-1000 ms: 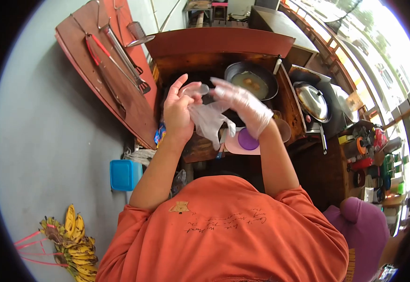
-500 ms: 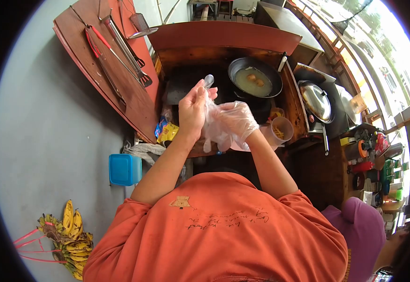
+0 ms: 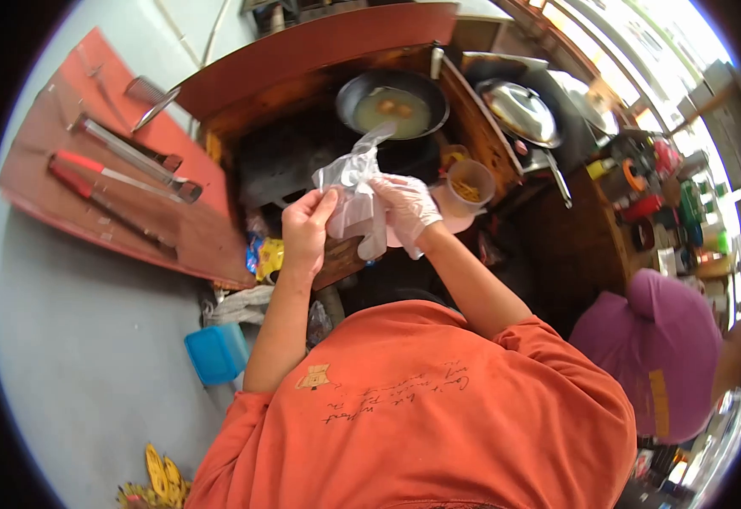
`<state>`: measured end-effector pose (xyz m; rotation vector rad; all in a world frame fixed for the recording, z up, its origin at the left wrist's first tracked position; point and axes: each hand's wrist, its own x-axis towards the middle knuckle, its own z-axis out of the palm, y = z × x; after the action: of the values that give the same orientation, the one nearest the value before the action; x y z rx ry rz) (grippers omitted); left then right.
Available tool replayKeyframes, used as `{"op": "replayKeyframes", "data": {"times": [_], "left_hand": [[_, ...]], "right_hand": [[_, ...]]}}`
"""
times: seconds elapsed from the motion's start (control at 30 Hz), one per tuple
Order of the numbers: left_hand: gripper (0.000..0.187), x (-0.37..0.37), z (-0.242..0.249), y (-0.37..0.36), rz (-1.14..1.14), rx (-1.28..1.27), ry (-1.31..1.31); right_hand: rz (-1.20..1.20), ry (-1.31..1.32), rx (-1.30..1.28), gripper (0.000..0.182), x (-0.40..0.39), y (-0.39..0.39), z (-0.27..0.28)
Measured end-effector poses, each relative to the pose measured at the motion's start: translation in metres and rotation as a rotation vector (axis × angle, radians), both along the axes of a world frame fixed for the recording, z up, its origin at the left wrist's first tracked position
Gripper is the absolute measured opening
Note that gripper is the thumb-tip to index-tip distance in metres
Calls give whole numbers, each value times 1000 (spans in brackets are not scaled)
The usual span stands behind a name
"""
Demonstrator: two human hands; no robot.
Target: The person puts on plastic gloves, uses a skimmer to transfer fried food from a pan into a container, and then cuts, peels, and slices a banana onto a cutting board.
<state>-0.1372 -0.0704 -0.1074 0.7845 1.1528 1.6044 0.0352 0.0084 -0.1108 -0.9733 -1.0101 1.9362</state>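
Observation:
A clear plastic glove is stretched between my two hands, in front of the stove. My bare left hand pinches its left edge between thumb and fingers. On my right hand there is a thin see-through glove, and its fingers are closed on the other side of the loose glove. Just beyond my hands sits a black wok with cloudy liquid and round brown pieces in it. A clear cup with yellow pieces stands right of my right hand.
Tongs and spatulas lie on a red board at the left. A lidded pan with a long handle is at the right. A blue container, bananas and a yellow packet are at the left. A person in purple is at the right.
The view has turned and shifted. My left hand has moved away from my right, and the loose glove is now spread between them, one end pointing up toward the wok.

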Motion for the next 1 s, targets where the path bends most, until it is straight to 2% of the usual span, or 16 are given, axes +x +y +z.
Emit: {"op": "replayKeyframes", "data": {"times": [0.07,0.13,0.2,0.27,0.33,0.37,0.4,0.43,0.47,0.53,0.57,0.6,0.73,0.8,0.9,1.0], "left_hand": [[14,5,-6,1,-50,-75,-52],[14,10,-11,3,-57,-100,-83],[13,7,-20,6,-50,-128,-110],[12,0,-33,13,3,-84,-34],[15,3,-29,18,64,-115,30],[19,4,-28,19,110,-92,377],[23,6,-24,19,157,-65,725],[31,15,-17,19,234,-6,903],[31,21,-17,19,232,-5,905],[33,32,-16,19,209,42,1069],[36,37,-17,21,157,74,1045],[33,45,-13,21,64,36,959],[35,56,-34,26,-3,3,883],[38,57,-41,29,5,-34,858],[37,39,-85,29,4,-142,752],[35,40,-88,22,27,-250,642]], "right_hand": [[13,294,-133,16,1,10,-50],[1,354,-265,15,10,3,-48],[-21,287,-542,20,26,7,-57],[-65,267,-525,26,34,14,-79],[-193,74,-327,26,42,3,-75],[-467,110,-66,20,41,-10,-67],[-535,-59,165,17,41,-7,-74],[-626,-129,433,20,41,-6,-81],[-710,-199,702,23,41,-6,-88],[-582,-444,1271,32,56,-15,-40],[-437,-400,1297,45,59,-17,-32],[-267,-373,1352,46,62,-15,-28],[257,-525,1183,33,112,-23,-43],[251,-480,1045,21,151,-19,-99],[99,-957,802,21,240,0,-202],[-39,-1643,474,27,338,67,-299]]}}
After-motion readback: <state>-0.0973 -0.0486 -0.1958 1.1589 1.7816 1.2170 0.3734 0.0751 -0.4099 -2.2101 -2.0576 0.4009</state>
